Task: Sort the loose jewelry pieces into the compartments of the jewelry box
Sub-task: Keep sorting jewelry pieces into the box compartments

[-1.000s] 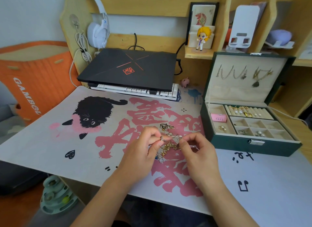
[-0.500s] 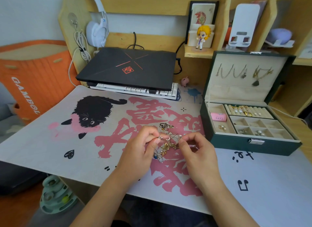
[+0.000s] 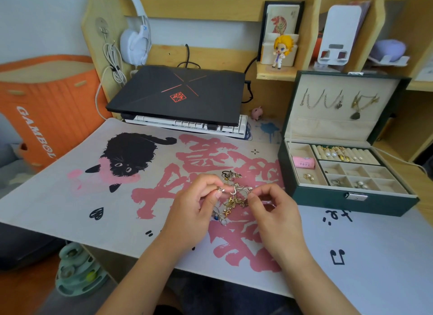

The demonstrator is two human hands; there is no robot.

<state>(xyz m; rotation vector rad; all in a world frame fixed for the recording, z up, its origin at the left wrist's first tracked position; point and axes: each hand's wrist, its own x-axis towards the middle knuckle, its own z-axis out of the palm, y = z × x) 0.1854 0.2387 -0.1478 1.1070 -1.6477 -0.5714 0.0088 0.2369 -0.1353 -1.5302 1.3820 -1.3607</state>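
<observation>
Head view, printed mat (image 3: 117, 221) across the tabletop, open green jewelry box (image 3: 346, 202) at right, left hand (image 3: 189, 211) and right hand (image 3: 278, 218) each pinching a piece above the tangled jewelry pile (image 3: 234, 201) mid-mat, well apart from the box.

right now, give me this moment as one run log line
left hand: pinching small silver piece | right hand: pinching jewelry pile | jewelry box: open, partly filled

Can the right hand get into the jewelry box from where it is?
Probably yes: the jewelry box stands open just right of the right hand, nothing between them, though its fingers pinch jewelry.
</observation>
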